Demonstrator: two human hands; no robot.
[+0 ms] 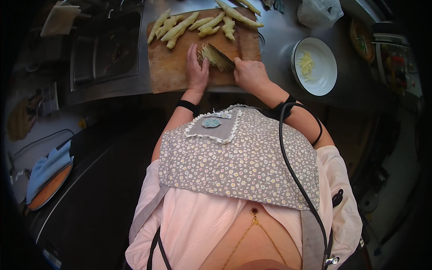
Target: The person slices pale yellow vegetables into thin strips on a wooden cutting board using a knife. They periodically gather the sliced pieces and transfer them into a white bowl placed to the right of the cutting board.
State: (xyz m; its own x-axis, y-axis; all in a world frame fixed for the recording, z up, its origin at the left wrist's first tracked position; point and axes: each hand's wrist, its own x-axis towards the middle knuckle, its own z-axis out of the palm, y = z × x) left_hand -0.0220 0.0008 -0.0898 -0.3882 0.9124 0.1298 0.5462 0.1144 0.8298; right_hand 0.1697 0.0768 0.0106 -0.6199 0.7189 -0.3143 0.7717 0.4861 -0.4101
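Observation:
My right hand (250, 73) is closed on the handle of a knife with a broad blade (221, 55), low over a wooden cutting board (168, 76). Shredded pale pieces (216, 61) lie on or against the blade. My left hand (198, 69) is upright at the blade's left side, fingers pointing away from me and thumb by the shreds; whether it holds any is not clear. Several peeled, pale yellow roots, which look like ginger (182, 27), lie along the board's far part. A white enamel bowl (325, 72) to the right holds thin yellow shreds (306, 65).
A dark sink basin (104, 57) lies left of the board. Beyond the bowl is a clear plastic bag (319, 13). A woven basket (361, 40) stands at the far right. The metal counter's near edge runs just before my body. A black cable hangs along my right arm.

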